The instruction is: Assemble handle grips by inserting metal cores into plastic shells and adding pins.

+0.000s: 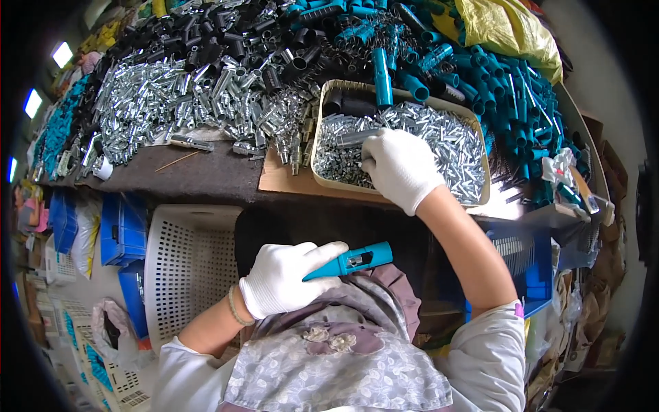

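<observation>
Head view: left hand, gloved, closed around a teal tube over the lap, open end toward the bench. Right hand digs in the tray of small metal pins, fingers curled; whether it has a pin cannot be told. Judgement: pinch a single pin and keep the tube steady. Tube lies well below the tray.

Right hand, white-gloved: fingertips buried among the small silver metal parts in the tray; whether they pinch a piece cannot be told. Left hand wraps the rear of the teal handle; that end hidden under the glove. Tray's near rim partly covered by right wrist. Heaps of black tubes and teal tubes run out past the upper edge. Single silver pieces too small to identify.
</observation>
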The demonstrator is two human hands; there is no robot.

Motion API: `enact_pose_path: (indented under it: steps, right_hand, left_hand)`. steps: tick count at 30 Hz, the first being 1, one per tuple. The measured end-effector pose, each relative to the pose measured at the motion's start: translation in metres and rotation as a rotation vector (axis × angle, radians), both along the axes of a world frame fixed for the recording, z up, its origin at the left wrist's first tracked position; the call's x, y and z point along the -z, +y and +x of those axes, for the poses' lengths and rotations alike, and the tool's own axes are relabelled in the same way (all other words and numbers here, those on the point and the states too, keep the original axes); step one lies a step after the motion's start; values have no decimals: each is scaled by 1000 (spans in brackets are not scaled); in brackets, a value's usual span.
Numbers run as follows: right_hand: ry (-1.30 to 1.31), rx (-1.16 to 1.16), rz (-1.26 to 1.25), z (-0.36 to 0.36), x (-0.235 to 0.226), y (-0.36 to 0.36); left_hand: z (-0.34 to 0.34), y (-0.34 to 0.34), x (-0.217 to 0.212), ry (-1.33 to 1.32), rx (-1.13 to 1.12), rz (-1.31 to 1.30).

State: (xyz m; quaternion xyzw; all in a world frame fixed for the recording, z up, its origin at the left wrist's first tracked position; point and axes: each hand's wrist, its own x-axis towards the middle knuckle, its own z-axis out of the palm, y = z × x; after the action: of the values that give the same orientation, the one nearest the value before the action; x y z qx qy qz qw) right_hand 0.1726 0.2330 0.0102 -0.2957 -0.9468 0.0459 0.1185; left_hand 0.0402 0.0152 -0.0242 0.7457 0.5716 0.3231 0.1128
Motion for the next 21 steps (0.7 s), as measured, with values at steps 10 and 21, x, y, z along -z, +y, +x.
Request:
enact_pose_path:
  steps: [10,21]
  right_hand:
    - [424,-164,-343,48,-13,-40]
    - [317,-334,-320,79,28,-83]
  left_hand:
    - [-5,15,9,93,39,-99]
    - [0,12,-1,77,37,-220]
